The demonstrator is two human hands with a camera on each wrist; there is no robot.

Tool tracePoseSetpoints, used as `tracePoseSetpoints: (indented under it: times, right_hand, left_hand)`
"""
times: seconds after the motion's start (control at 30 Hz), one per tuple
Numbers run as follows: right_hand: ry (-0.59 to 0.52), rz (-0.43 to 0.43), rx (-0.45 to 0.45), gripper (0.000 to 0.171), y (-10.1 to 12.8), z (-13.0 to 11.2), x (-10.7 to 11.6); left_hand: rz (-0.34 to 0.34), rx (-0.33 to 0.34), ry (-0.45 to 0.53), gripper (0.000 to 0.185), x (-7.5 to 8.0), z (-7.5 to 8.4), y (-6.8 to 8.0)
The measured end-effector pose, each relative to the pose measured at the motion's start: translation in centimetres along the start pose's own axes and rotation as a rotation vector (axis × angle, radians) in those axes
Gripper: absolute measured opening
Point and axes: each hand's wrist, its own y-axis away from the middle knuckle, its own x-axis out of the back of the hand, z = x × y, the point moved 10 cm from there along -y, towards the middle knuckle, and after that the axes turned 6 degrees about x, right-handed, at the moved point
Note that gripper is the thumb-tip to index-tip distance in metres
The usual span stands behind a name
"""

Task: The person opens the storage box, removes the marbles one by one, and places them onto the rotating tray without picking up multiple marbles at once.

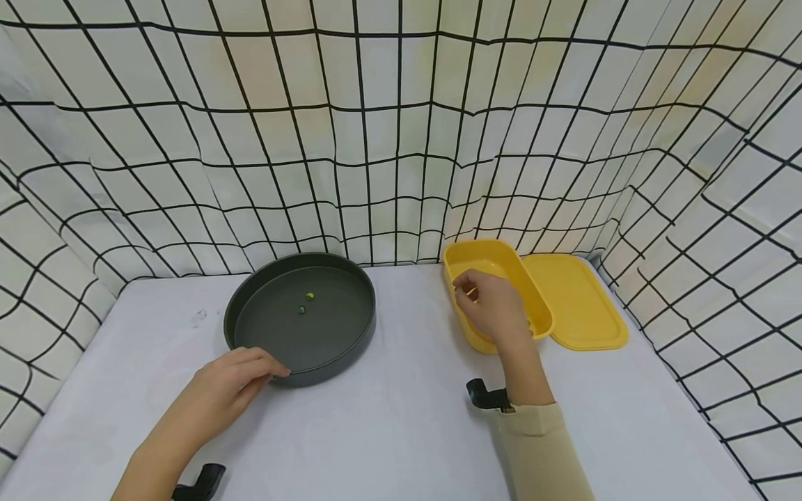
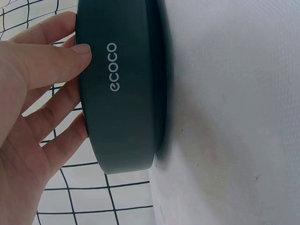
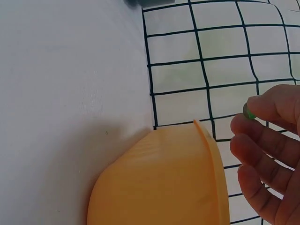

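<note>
A dark round pan (image 1: 351, 334) marked "ecoco" (image 2: 112, 68) sits on the white table, with two small beads (image 1: 305, 302) on its floor. My left hand (image 1: 234, 379) rests against the pan's near outer wall, fingers straight along it (image 2: 61, 70). My right hand (image 1: 491, 306) hovers over the yellow tub (image 1: 520, 278) and pinches a small green bead (image 3: 247, 112) between thumb and fingertip. The tub's orange-yellow wall (image 3: 159, 183) fills the bottom of the right wrist view.
A yellow lid (image 1: 579, 303) lies flat just right of the tub. A white cloth with a black grid (image 1: 401, 139) walls in the table on three sides. Bare white tabletop (image 1: 401, 417) lies between my arms.
</note>
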Motion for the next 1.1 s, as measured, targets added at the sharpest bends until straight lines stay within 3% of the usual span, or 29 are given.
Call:
tracePoseSetpoints:
  times: [0.37,1.1]
  right_hand:
    - [-0.038,0.001,0.053,0.013,0.0,-1.6,-0.5]
    - [-0.011,-0.007,0.137,0.011,-0.2,-4.1,-1.8]
  left_hand:
    - [-0.001,-0.002,0.006,0.044,0.1,0.0,0.1]
    - [-0.027,0.027,-0.017,0.042,-0.1,-0.3,0.0]
